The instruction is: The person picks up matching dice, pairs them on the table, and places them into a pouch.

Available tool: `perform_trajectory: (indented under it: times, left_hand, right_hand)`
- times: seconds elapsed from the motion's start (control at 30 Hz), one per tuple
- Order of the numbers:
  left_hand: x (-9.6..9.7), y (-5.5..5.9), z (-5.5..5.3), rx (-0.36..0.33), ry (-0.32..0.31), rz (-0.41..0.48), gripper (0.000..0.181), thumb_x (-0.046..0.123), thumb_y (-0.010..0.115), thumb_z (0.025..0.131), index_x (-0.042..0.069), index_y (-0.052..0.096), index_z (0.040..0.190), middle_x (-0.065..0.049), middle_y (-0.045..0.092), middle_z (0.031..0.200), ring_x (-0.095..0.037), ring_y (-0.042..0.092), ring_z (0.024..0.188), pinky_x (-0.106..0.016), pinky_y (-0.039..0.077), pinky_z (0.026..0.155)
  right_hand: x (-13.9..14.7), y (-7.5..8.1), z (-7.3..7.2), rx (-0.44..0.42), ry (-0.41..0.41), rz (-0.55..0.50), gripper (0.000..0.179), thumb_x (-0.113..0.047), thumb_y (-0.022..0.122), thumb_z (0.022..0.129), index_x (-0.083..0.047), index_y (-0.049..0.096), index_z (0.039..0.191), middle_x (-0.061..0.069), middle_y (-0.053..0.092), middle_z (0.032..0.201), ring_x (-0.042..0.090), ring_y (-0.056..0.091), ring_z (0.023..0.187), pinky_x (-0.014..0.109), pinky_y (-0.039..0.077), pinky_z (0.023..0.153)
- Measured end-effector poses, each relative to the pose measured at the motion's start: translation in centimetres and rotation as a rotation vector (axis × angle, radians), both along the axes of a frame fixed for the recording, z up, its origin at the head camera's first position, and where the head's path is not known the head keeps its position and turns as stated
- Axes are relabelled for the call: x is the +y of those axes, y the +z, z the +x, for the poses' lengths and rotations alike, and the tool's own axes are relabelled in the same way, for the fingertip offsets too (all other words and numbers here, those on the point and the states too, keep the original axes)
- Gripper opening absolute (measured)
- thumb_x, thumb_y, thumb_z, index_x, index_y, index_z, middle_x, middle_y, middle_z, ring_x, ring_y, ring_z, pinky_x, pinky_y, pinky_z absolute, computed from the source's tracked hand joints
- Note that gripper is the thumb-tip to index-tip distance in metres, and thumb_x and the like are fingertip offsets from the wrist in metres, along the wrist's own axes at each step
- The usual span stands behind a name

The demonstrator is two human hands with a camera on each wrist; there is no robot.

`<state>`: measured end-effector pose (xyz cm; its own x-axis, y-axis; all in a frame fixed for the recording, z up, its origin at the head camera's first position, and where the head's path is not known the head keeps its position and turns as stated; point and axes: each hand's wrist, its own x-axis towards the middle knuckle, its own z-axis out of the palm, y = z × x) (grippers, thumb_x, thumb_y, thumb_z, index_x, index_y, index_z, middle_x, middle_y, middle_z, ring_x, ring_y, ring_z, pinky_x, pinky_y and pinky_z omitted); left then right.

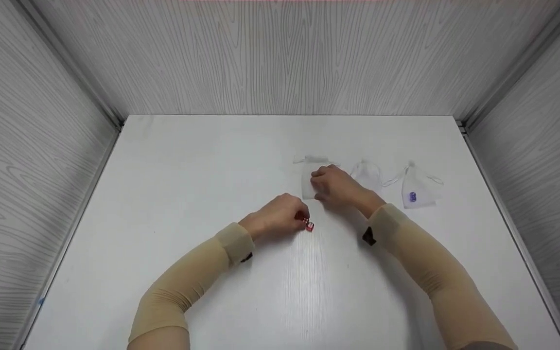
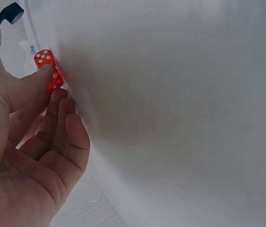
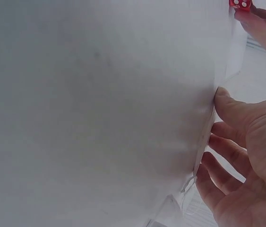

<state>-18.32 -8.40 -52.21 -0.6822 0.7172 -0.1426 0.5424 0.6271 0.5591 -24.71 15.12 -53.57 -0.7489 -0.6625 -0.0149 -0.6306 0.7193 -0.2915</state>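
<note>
Between thumb and fingertips, my left hand [image 1: 280,214] pinches red dice with white dots just above the white tabletop. One red die [image 1: 310,226] shows at the fingertips in the head view. The left wrist view has two of them, an upper die [image 2: 44,57] and a lower die [image 2: 55,81] partly hidden by the thumb. My right hand [image 1: 336,187] rests its fingertips on a flat, sheer white drawstring pouch [image 1: 308,187], covering its right side. In the right wrist view, the thumb and fingers [image 3: 232,106] stand apart along the pouch.
A second sheer pouch [image 1: 367,175] lies just right of my right hand, partly behind it. Farther right is a third pouch [image 1: 421,197] with something small and blue-purple [image 1: 412,197] inside. Wood-grain panels [image 1: 280,58] wall the table [image 1: 187,160] at the back and sides.
</note>
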Motion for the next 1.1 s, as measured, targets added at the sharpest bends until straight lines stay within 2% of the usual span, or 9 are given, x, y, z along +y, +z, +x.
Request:
perform_trajectory:
  times: [0.2, 0.37, 0.57, 0.67, 0.73, 0.8, 0.9, 1.1]
  left_hand:
    - [0.1, -0.1, 0.7, -0.014, 0.025, -0.011, 0.009, 0.02, 0.08, 0.102, 0.012, 0.084, 0.102, 0.002, 0.075, 0.089, -0.013, 0.06, 0.083, -0.031, 0.05, 0.079]
    - [0.1, -0.1, 1.1, 0.0, 0.028, 0.013, 0.01, 0.02, 0.081, 0.101, 0.01, 0.084, 0.102, 0.001, 0.074, 0.088, -0.012, 0.059, 0.082, -0.03, 0.049, 0.077]
    - [-0.1, -0.3, 1.4, 0.006, 0.028, 0.023, 0.011, 0.017, 0.083, 0.098, 0.008, 0.084, 0.104, -0.004, 0.08, 0.093, -0.012, 0.061, 0.084, -0.032, 0.053, 0.081]
    - [-0.4, -0.3, 1.4, -0.005, 0.035, 0.043, 0.015, 0.019, 0.084, 0.099, 0.008, 0.084, 0.108, -0.006, 0.081, 0.098, -0.014, 0.064, 0.088, -0.035, 0.056, 0.086]
    - [-0.7, -0.2, 1.3, -0.036, 0.049, 0.068, 0.02, 0.021, 0.084, 0.099, 0.006, 0.085, 0.113, -0.008, 0.083, 0.102, -0.016, 0.068, 0.092, -0.038, 0.059, 0.09]
    - [-1.2, -0.1, 1.1, -0.071, 0.076, 0.096, 0.026, 0.023, 0.085, 0.1, 0.005, 0.084, 0.118, -0.009, 0.084, 0.108, -0.019, 0.072, 0.097, -0.04, 0.06, 0.094]
    - [-2.1, 0.3, 0.5, -0.104, 0.15, 0.14, 0.031, 0.025, 0.085, 0.101, 0.003, 0.083, 0.123, -0.011, 0.085, 0.112, -0.023, 0.076, 0.102, -0.041, 0.062, 0.096]
    - [-3.8, 1.0, -1.1, -0.101, 0.319, 0.23, 0.034, 0.026, 0.081, 0.104, 0.003, 0.081, 0.129, -0.011, 0.084, 0.117, -0.026, 0.078, 0.106, -0.04, 0.063, 0.096]
  right_hand:
    - [0.1, -0.1, -0.2, 0.012, 0.014, 0.014, 0.022, -0.016, 0.085, 0.099, 0.0, 0.072, 0.108, 0.023, 0.071, 0.149, 0.043, 0.066, 0.14, 0.056, 0.048, 0.126]
    - [0.3, -0.1, -0.2, -0.031, -0.015, -0.022, 0.029, -0.015, 0.085, 0.098, 0.002, 0.076, 0.12, 0.024, 0.07, 0.151, 0.047, 0.064, 0.14, 0.058, 0.047, 0.127]
    - [0.4, -0.3, -0.2, -0.108, -0.071, -0.121, 0.047, -0.012, 0.086, 0.097, 0.006, 0.075, 0.139, 0.026, 0.07, 0.151, 0.049, 0.062, 0.145, 0.061, 0.04, 0.134]
    - [0.3, -0.4, -0.2, -0.116, -0.084, -0.135, 0.047, -0.011, 0.086, 0.097, 0.006, 0.074, 0.14, 0.025, 0.07, 0.151, 0.047, 0.062, 0.145, 0.061, 0.037, 0.136]
    - [0.3, -0.4, -0.1, -0.115, -0.092, -0.13, 0.046, -0.01, 0.084, 0.098, 0.006, 0.074, 0.14, 0.025, 0.071, 0.151, 0.046, 0.063, 0.146, 0.061, 0.034, 0.138]
    - [0.2, -0.4, 0.0, -0.116, -0.107, -0.124, 0.043, -0.009, 0.082, 0.099, 0.006, 0.075, 0.139, 0.024, 0.071, 0.151, 0.046, 0.063, 0.146, 0.061, 0.036, 0.136]
    - [0.0, -0.3, 0.1, -0.112, -0.141, -0.131, 0.037, -0.009, 0.08, 0.1, 0.003, 0.079, 0.134, 0.022, 0.075, 0.146, 0.045, 0.066, 0.141, 0.06, 0.044, 0.13]
    - [-0.2, 0.0, 0.0, -0.099, -0.215, -0.185, 0.021, -0.006, 0.076, 0.102, -0.001, 0.087, 0.119, 0.019, 0.084, 0.125, 0.042, 0.076, 0.123, 0.056, 0.058, 0.115]
